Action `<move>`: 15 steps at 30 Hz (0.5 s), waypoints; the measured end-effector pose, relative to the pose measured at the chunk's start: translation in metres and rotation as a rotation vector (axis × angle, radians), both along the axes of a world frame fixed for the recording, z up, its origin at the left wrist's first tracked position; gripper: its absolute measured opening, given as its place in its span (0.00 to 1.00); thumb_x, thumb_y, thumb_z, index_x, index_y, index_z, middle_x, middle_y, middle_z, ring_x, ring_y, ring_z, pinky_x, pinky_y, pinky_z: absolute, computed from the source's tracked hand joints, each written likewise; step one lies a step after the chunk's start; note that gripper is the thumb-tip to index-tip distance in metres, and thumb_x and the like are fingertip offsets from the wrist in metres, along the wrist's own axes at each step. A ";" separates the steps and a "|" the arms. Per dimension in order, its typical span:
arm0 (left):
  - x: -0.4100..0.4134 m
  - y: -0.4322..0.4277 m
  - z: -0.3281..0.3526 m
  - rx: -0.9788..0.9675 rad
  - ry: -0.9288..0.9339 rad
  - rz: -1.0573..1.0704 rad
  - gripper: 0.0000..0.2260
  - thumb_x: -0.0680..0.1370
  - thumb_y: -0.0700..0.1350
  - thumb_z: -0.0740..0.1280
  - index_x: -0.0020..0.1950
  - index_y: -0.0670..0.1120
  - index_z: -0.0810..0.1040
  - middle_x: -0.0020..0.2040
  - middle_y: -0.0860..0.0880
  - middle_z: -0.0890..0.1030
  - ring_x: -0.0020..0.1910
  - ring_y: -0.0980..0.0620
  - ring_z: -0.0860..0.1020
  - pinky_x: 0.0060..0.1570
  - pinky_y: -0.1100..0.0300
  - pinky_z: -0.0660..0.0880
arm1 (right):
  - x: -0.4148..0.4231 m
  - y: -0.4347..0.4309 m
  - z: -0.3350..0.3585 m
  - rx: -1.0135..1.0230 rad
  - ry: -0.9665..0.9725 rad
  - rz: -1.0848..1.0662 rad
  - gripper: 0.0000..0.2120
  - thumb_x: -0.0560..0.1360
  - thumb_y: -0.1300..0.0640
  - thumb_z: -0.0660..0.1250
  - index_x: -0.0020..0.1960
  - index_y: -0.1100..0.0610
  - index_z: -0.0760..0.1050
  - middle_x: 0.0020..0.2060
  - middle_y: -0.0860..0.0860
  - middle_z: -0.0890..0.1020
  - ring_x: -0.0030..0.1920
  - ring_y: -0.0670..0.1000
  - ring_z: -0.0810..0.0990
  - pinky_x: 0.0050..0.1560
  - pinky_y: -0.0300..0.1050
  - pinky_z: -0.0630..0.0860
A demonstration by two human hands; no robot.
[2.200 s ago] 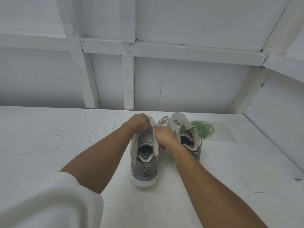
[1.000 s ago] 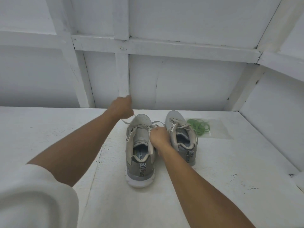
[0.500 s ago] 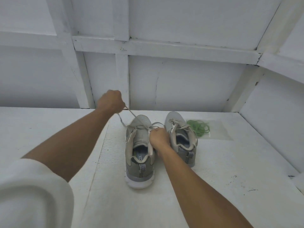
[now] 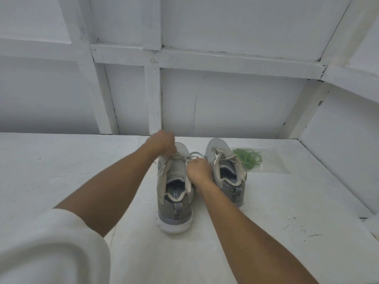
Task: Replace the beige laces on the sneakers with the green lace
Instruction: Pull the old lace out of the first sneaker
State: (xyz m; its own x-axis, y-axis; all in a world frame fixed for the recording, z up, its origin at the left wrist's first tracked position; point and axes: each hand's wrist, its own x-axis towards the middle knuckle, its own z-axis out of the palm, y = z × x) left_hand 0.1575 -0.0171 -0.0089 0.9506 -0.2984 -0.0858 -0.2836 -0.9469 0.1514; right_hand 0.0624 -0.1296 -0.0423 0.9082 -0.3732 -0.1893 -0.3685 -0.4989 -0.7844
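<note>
Two grey sneakers stand side by side on the white table, heels toward me. My left hand [image 4: 163,143] is curled over the front of the left sneaker [image 4: 174,203] and pinches its beige lace [image 4: 185,155]. My right hand [image 4: 199,170] grips the right edge of that shoe's lacing area, fingers curled. The right sneaker [image 4: 226,171] has its beige lace loosely threaded and is untouched. A coil of green lace [image 4: 249,158] lies on the table just right of that shoe.
The green lace rests on a clear plastic bag [image 4: 272,162]. A white panelled wall [image 4: 205,99] rises straight behind the shoes, and a side wall [image 4: 348,150] closes in at the right. The white table [image 4: 61,171] extends left.
My left hand, which had pulled the beige lace up and out to the left, has come back down onto the left sneaker's toe end. My right hand stayed on the shoe.
</note>
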 end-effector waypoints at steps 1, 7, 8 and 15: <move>0.005 0.009 0.007 -0.013 -0.047 0.042 0.11 0.75 0.44 0.66 0.55 0.41 0.80 0.53 0.42 0.80 0.51 0.42 0.79 0.49 0.54 0.78 | 0.000 0.001 0.000 0.005 0.001 0.007 0.15 0.80 0.64 0.53 0.57 0.68 0.76 0.57 0.63 0.79 0.59 0.62 0.76 0.55 0.47 0.72; 0.014 0.029 0.021 -0.086 -0.075 0.122 0.15 0.73 0.45 0.71 0.59 0.43 0.76 0.57 0.43 0.78 0.52 0.43 0.78 0.50 0.53 0.77 | 0.001 0.000 -0.002 -0.005 0.000 0.002 0.15 0.80 0.64 0.54 0.55 0.69 0.77 0.56 0.63 0.80 0.58 0.62 0.77 0.49 0.44 0.70; 0.010 0.022 0.018 -0.128 -0.026 0.078 0.18 0.73 0.47 0.73 0.60 0.45 0.76 0.57 0.44 0.77 0.53 0.44 0.77 0.51 0.54 0.76 | 0.002 0.000 -0.003 0.003 -0.002 -0.006 0.15 0.80 0.63 0.54 0.55 0.69 0.77 0.56 0.63 0.80 0.57 0.62 0.77 0.49 0.45 0.70; -0.012 -0.017 -0.014 -0.048 0.122 -0.078 0.11 0.72 0.50 0.70 0.47 0.43 0.83 0.47 0.45 0.83 0.47 0.46 0.80 0.45 0.56 0.78 | 0.002 0.000 -0.005 0.070 -0.007 -0.023 0.15 0.79 0.62 0.55 0.55 0.66 0.78 0.54 0.63 0.80 0.51 0.60 0.77 0.44 0.44 0.68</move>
State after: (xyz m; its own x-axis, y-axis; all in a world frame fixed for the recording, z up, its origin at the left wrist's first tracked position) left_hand 0.1453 -0.0345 -0.0232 0.9078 -0.3774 -0.1827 -0.3328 -0.9136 0.2338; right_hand 0.0644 -0.1291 -0.0477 0.9011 -0.3797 -0.2093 -0.3733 -0.4341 -0.8199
